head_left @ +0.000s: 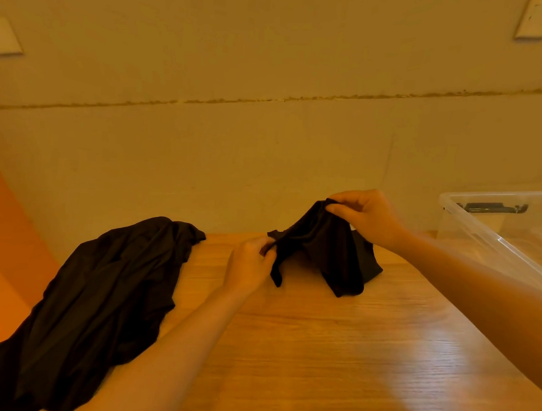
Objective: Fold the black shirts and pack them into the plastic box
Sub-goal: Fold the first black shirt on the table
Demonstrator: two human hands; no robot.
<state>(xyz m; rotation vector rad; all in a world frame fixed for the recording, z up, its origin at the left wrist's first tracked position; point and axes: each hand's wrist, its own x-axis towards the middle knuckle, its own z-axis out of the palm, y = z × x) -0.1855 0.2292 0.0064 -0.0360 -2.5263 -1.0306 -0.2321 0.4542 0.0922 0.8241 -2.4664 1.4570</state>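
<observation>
A black shirt (pixel 329 254) is lifted off the wooden table (pixel 335 348) at the far middle, bunched and hanging. My left hand (pixel 250 265) pinches its left edge, low near the tabletop. My right hand (pixel 364 217) pinches its top, higher up and to the right. A pile of crumpled black shirts (pixel 98 300) lies on the table's left side and drapes over the left edge. The clear plastic box (pixel 492 236) stands at the right, open at the top, close behind my right forearm.
A plain beige wall (pixel 266 143) rises right behind the table. An orange surface (pixel 4 240) shows at the far left, beyond the table's edge. Bare wood fills the near middle of the table. A black handle part (pixel 493 207) shows through the box.
</observation>
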